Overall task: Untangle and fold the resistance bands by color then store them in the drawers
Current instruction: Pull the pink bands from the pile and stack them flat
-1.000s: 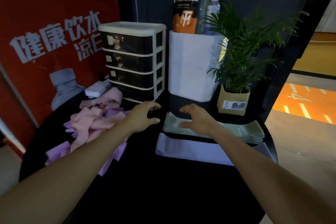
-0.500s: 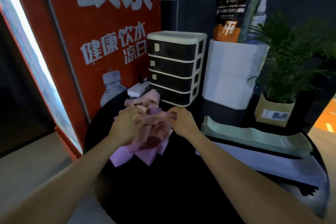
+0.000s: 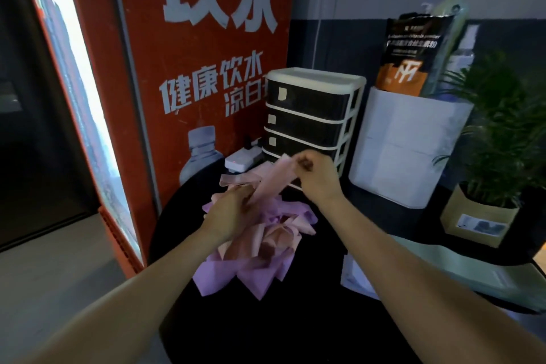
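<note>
Your right hand (image 3: 316, 177) pinched the upper end of a pink band (image 3: 273, 179), lifting it in front of the drawer unit (image 3: 313, 115). Your left hand (image 3: 233, 216) had its grip closed on the lower end of that same band, down at the tangled pile (image 3: 266, 248) of pink and purple bands, so the strip ran slanted between both hands. The pile lay on the dark surface (image 3: 280, 328), just in front of the drawers, all four of them closed. Folded green bands (image 3: 478, 272) lay flat to the right, near a potted plant (image 3: 496, 156), with a folded pale stack (image 3: 354, 278) just beside them.
</note>
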The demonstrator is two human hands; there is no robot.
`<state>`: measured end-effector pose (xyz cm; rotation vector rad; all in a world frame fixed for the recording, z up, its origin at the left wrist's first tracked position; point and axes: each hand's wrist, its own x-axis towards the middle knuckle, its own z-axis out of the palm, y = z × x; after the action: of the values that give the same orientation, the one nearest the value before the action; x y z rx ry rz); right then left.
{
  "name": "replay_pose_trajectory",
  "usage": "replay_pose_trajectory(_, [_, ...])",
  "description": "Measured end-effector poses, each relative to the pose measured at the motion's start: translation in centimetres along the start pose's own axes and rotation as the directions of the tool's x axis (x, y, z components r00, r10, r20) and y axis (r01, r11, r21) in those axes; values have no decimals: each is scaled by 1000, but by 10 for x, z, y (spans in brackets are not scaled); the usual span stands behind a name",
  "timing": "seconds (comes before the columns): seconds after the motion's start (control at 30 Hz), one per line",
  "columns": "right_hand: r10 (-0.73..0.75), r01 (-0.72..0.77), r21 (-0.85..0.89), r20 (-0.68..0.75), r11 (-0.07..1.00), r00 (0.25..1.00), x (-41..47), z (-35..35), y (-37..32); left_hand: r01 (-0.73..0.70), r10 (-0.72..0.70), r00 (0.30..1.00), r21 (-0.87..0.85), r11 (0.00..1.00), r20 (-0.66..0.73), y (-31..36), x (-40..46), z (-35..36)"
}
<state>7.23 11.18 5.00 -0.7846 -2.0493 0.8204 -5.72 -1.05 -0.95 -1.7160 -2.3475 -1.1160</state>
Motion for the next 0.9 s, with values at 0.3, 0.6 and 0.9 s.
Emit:
replay_pose_trajectory(0.3, [-83, 97, 53, -228, 994, 970, 29, -66, -46, 81, -80, 997, 41, 996, -25, 10, 32, -11])
replay_pose_trajectory(0.6, [-84, 100, 102, -152, 990, 985, 26, -92, -58, -52, 43, 999, -476, 878, -30, 85, 41, -14])
replay_pose_trajectory(0.9, [24, 37, 208, -284, 977, 958, 11, -150, -48, -61, 82, 996, -454, 889, 26, 105, 39, -8])
